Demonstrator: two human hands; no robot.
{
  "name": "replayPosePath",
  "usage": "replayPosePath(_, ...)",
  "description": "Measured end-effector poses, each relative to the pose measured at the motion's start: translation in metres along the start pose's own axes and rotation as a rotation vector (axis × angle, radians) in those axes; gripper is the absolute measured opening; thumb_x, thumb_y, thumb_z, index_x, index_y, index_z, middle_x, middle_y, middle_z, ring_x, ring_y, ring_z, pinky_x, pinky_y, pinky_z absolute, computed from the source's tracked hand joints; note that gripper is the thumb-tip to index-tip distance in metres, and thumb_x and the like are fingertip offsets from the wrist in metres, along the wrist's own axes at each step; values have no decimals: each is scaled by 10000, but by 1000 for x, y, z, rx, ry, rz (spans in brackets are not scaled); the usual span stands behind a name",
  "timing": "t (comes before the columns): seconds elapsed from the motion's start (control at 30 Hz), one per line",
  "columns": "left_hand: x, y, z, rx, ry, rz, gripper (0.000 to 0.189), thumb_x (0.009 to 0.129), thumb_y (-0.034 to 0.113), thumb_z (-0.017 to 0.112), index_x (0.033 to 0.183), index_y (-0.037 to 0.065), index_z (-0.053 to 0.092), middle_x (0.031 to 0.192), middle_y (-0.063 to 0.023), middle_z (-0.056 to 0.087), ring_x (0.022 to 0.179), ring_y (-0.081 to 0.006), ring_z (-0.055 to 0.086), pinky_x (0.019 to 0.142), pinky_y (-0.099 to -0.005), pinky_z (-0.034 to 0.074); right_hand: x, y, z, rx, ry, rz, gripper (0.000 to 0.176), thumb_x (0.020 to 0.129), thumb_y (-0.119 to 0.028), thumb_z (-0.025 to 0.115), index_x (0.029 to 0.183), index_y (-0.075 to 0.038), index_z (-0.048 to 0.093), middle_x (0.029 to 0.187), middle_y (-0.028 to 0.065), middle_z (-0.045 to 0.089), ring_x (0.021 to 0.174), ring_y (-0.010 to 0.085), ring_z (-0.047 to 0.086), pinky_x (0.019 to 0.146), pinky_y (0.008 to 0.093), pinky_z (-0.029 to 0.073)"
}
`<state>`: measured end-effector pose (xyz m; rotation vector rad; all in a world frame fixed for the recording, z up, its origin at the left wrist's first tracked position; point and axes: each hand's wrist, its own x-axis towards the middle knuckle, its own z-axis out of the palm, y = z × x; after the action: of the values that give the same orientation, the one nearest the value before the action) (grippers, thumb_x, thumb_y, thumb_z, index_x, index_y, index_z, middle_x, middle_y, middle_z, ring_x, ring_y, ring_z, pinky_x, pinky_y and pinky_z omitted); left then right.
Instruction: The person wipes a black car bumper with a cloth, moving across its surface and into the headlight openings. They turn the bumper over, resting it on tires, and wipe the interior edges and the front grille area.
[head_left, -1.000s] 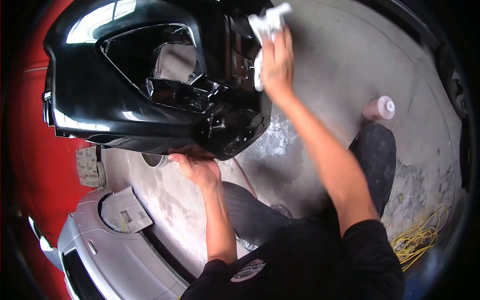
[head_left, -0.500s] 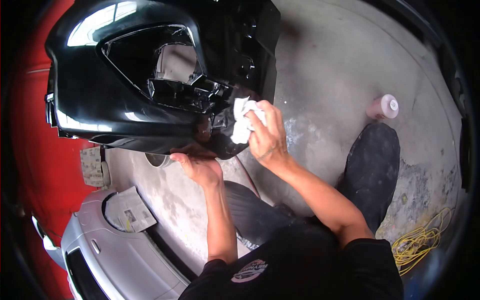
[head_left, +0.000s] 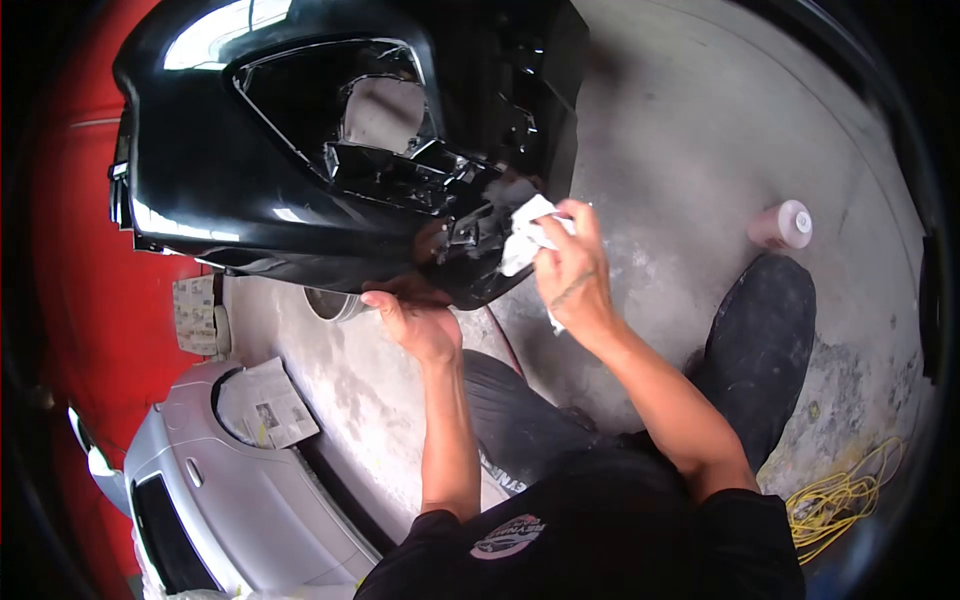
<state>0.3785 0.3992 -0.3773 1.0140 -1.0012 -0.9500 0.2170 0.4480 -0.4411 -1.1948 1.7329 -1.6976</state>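
A glossy black car bumper [head_left: 180,170] fills the upper left, with a large opening and clips and tabs along its inner side. My left hand [head_left: 425,325] holds its lower edge, thumb along the near side and the other fingers partly hidden behind it. In my right hand [head_left: 578,265] is a crumpled white cloth [head_left: 525,235], pinched by the fingers right at the bumper's right end. One tail of the cloth hangs below the palm. A hazy patch shows on the black surface just left of the cloth.
A pinkish bottle [head_left: 780,226] stands on the concrete floor [head_left: 680,130], past my knee. Coiled yellow cord [head_left: 835,505] lies lower right. At lower left is a silver car bumper [head_left: 260,500] with newspaper [head_left: 268,405] on it. A bucket [head_left: 333,303] sits behind the black bumper.
The bumper and surroundings have shifted right in view. My right hand has moved the cloth a little right, toward the bumper's end edge. My left hand keeps its hold on the lower edge.
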Motion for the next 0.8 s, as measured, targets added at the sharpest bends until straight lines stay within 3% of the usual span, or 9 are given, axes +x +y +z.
replayPosePath(0.17,3,-5,-1,-76,44,-11,666,1022,724,468,1209,100,606,893,1,620,729,-118,579,601,-276,465,12,-11,5,-19,47,-236,330,816,4,613,1128,-8,720,1264,241,558,1158,422,554,995,507,464)
replayPosePath(0.23,6,-14,-27,-46,-175,-36,693,1027,713,474,1269,77,603,1000,-17,653,820,-131,615,667,-281,489,31,-36,17,-48,50,-290,337,798,-5,647,1126,-19,723,1278,231,553,1144,404,553,991,493,454)
replayPosePath(0.4,4,-10,-14,-44,-64,-13,729,1034,710,462,1310,47,585,1082,-46,667,959,-159,636,794,-303,509,46,-57,20,-7,3,-308,344,789,-21,675,1127,-38,737,1177,176,558,1070,359,555,898,452,460)
replayPosePath(0.53,0,-6,-8,-30,-65,1,727,1040,708,452,1309,45,577,1116,-60,663,997,-171,630,859,-315,504,53,-61,7,16,-120,-393,337,786,-13,674,1110,-56,755,1169,162,579,1046,337,570,898,446,474)
replayPosePath(0.67,0,-7,-11,-48,17,24,721,1042,710,443,1314,54,569,1083,-45,649,956,-159,615,813,-312,508,64,-52,-3,173,-226,-460,375,762,42,642,1098,-55,777,1178,144,613,1076,319,612,944,410,501)
replayPosePath(0.7,1,-8,-27,-52,-111,-9,718,1041,699,454,1351,63,580,1190,-42,653,1058,-162,609,894,-315,495,63,-47,-8,176,-226,-462,375,762,42,642,1098,-55,777,1178,144,613,1076,319,612,944,410,501)
replayPosePath(0.73,3,-7,-31,-58,-244,-40,717,1040,687,465,1388,73,591,1297,-39,657,1159,-165,603,974,-317,481,62,-38,-14,318,-379,-384,392,755,70,583,1082,-32,775,1203,157,616,1114,313,627,963,381,503)
replayPosePath(0.77,5,-10,-31,-60,-245,-36,717,1040,687,465,1388,73,591,1297,-39,657,1159,-165,603,974,-317,481,59,-29,-20,459,-533,-302,417,748,97,525,1066,-9,774,1228,169,619,1153,307,642,983,353,504)
replayPosePath(0.8,5,-9,-28,-86,-245,-44,723,1045,686,454,1408,73,578,1321,-41,647,1169,-168,597,972,-319,480,53,-25,-24,501,-561,-272,431,798,100,511,1154,19,740,1228,184,635,1096,316,676,933,346,536)
